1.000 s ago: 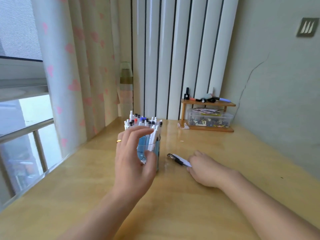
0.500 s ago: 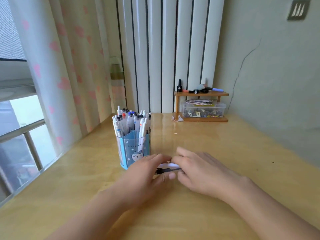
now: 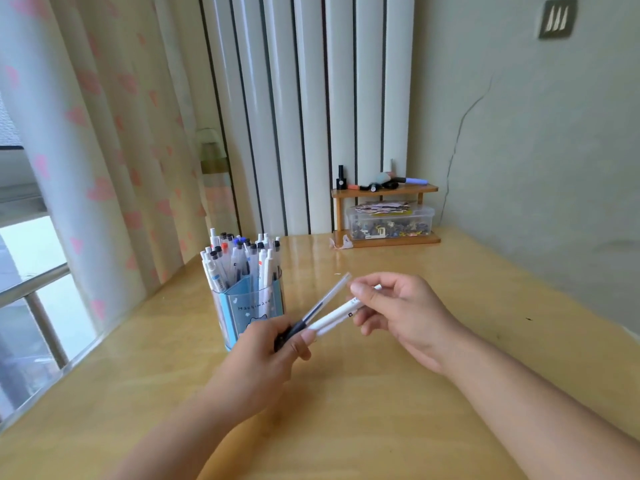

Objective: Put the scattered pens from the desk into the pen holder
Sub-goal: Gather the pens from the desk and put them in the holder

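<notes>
Pinching pens [image 3: 332, 318] mid-frame: left hand [image 3: 273, 344] grips the dark ends, right hand [image 3: 391, 306] the white barrels, likely bundling for pen holder [image 3: 256, 306].

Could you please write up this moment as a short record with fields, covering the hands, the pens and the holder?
left hand: left hand grips the dark end of a clear pen
right hand: right hand pinches a white pen
pens: both lifted off the desk, crossing near the left hand
pen holder: blue pen holder upright, left of the hands, crowded with pens
background: wooden shelf over a clear box at the far edge
</notes>
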